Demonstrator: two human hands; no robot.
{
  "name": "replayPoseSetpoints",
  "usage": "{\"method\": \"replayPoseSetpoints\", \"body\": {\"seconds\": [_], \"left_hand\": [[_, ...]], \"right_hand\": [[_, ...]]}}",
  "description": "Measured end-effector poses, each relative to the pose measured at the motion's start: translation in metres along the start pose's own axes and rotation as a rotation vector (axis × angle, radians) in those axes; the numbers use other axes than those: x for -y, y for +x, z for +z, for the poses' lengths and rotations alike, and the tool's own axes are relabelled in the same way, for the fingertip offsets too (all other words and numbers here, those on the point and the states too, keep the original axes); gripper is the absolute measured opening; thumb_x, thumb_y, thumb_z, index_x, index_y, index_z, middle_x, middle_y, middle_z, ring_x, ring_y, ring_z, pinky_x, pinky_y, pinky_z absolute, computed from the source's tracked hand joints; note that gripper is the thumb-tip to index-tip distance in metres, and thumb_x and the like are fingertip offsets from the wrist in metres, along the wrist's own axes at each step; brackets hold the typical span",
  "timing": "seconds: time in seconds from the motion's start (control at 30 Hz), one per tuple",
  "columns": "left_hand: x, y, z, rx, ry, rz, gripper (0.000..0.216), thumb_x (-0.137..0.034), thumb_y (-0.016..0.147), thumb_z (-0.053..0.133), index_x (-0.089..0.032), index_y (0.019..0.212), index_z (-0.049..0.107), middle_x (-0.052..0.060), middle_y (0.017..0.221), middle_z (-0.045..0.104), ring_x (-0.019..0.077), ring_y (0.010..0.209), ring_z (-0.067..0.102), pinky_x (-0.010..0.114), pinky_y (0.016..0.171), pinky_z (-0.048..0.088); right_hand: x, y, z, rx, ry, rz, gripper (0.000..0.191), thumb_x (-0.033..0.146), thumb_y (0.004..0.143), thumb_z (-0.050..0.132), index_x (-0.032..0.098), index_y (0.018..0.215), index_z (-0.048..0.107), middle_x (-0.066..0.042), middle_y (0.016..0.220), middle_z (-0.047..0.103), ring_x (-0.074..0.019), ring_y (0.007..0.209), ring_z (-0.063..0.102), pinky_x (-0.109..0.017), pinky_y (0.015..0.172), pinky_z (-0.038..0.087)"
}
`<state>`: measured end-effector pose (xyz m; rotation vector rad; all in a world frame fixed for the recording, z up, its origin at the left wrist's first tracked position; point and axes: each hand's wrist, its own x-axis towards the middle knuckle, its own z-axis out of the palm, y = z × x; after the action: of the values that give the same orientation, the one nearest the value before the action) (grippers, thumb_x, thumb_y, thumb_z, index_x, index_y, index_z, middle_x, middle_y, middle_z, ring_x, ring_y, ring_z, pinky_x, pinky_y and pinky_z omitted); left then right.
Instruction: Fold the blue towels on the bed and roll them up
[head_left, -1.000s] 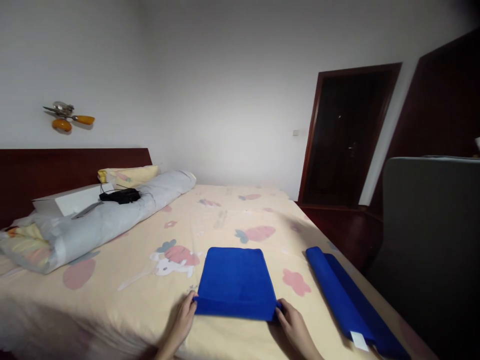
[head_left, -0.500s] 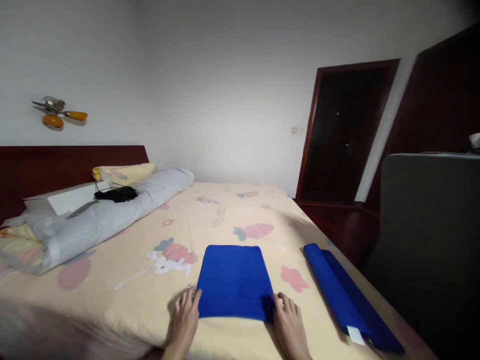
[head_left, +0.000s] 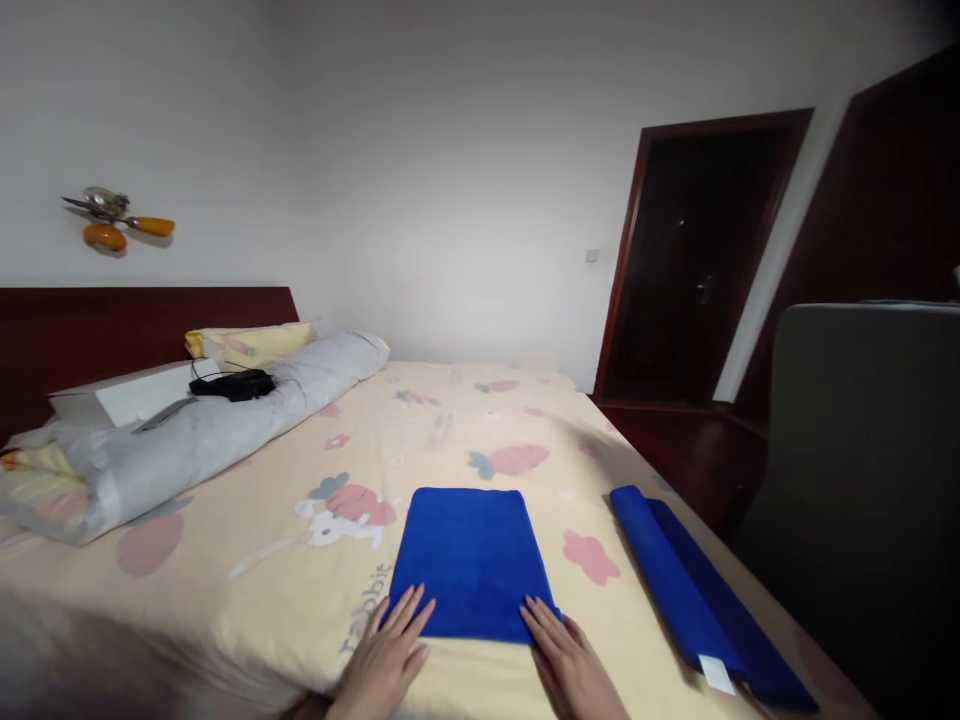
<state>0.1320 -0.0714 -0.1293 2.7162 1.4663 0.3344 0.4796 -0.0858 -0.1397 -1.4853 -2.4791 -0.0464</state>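
Note:
A blue cloth [head_left: 472,560] lies flat on the bed in front of me, squared off and smooth, possibly a folded towel. On its near left corner rests my left hand [head_left: 388,648], fingers stretched out and pressed down. My right hand [head_left: 568,652] lies over the near right corner, its fingers extended too. To the right, a second blue cloth [head_left: 675,585] is rolled or folded into a long strip, with a white tag [head_left: 717,674] at its near end.
A patterned sheet [head_left: 442,450] covers the bed. Along the left, a rolled grey-white quilt [head_left: 225,455] carries a black item [head_left: 234,385] and a white box [head_left: 150,390]. A pillow [head_left: 255,342] sits by the headboard [head_left: 150,310]. A dark chair back [head_left: 862,450] stands right.
Both hands have moved from gripping the side edges of the blue cloth to lying flat with outstretched fingers on its near corners. The rolled cloth stays in place.

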Motion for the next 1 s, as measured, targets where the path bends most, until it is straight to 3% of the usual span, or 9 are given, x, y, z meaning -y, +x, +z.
{"method": "replayPoseSetpoints", "body": {"seconds": [0.2,0.27,0.4,0.5,0.63,0.73,0.87,1.0], "left_hand": [[0.029,-0.006,-0.008,-0.009,0.045,-0.068,0.057,-0.036,0.095,0.046,-0.034,0.149,0.031,0.005,0.156,0.026,0.0259,0.142,0.031,0.051,0.111,0.031],[0.029,-0.004,-0.011,-0.070,0.108,-0.051,0.057,-0.023,0.090,0.050,-0.033,0.145,0.040,0.005,0.155,0.031,0.0262,0.139,0.035,0.049,0.109,0.033],[0.029,-0.001,-0.016,-0.156,0.155,0.046,0.065,0.002,0.075,0.042,-0.029,0.131,0.055,0.002,0.132,0.058,0.0194,0.122,0.051,0.038,0.103,0.040],[0.032,-0.001,-0.017,-0.239,0.112,0.116,0.056,0.004,0.077,0.040,-0.024,0.120,0.062,0.004,0.115,0.065,0.0184,0.108,0.058,0.034,0.093,0.044],[0.037,-0.004,-0.018,-0.294,-0.007,0.126,0.051,0.003,0.077,0.040,-0.023,0.112,0.066,0.004,0.103,0.068,0.0179,0.095,0.060,0.033,0.084,0.046],[0.037,-0.001,-0.022,-0.256,-0.149,0.001,0.041,-0.003,0.077,0.044,-0.023,0.104,0.067,0.004,0.097,0.068,0.0188,0.093,0.061,0.032,0.084,0.046],[0.040,0.018,-0.022,-0.271,-0.399,-0.325,0.033,-0.010,0.080,0.045,-0.021,0.106,0.063,0.004,0.100,0.068,0.0163,0.091,0.063,0.025,0.080,0.049],[0.043,0.040,-0.011,-0.266,-0.316,-0.451,0.042,-0.007,0.077,0.046,-0.017,0.116,0.059,0.006,0.106,0.067,0.0175,0.100,0.062,0.029,0.089,0.047]], "right_hand": [[-0.022,-0.012,0.003,-0.132,-0.049,0.008,0.048,0.029,0.098,0.034,0.013,0.142,0.044,-0.011,0.143,0.044,-0.0217,0.131,0.046,-0.038,0.100,0.046],[-0.024,-0.007,0.005,-0.195,-0.086,-0.026,0.046,0.025,0.095,0.040,0.011,0.137,0.049,-0.013,0.137,0.052,-0.0222,0.125,0.053,-0.038,0.094,0.048],[-0.027,0.004,0.004,-0.278,-0.138,-0.121,0.037,0.021,0.090,0.047,0.015,0.124,0.058,-0.012,0.131,0.058,-0.0246,0.118,0.058,-0.040,0.090,0.045],[-0.026,0.006,0.000,-0.315,-0.053,-0.087,0.029,0.022,0.091,0.047,0.020,0.116,0.061,-0.011,0.129,0.059,-0.0238,0.116,0.058,-0.041,0.094,0.040],[-0.020,0.004,-0.008,-0.233,0.205,0.034,0.025,0.020,0.093,0.041,0.022,0.106,0.062,-0.006,0.098,0.065,-0.0184,0.090,0.060,-0.037,0.086,0.041],[-0.020,0.008,-0.015,-0.182,0.399,0.143,0.026,0.026,0.094,0.038,0.020,0.105,0.061,-0.007,0.094,0.064,-0.0206,0.087,0.059,-0.035,0.080,0.044],[-0.031,0.026,-0.017,-0.196,0.586,0.195,0.034,0.028,0.093,0.034,0.017,0.114,0.058,-0.010,0.106,0.064,-0.0232,0.098,0.059,-0.037,0.087,0.046],[-0.032,0.049,-0.009,-0.243,0.361,0.310,0.044,0.013,0.084,0.031,0.013,0.115,0.062,-0.014,0.108,0.064,-0.0265,0.099,0.060,-0.042,0.089,0.045]]}}
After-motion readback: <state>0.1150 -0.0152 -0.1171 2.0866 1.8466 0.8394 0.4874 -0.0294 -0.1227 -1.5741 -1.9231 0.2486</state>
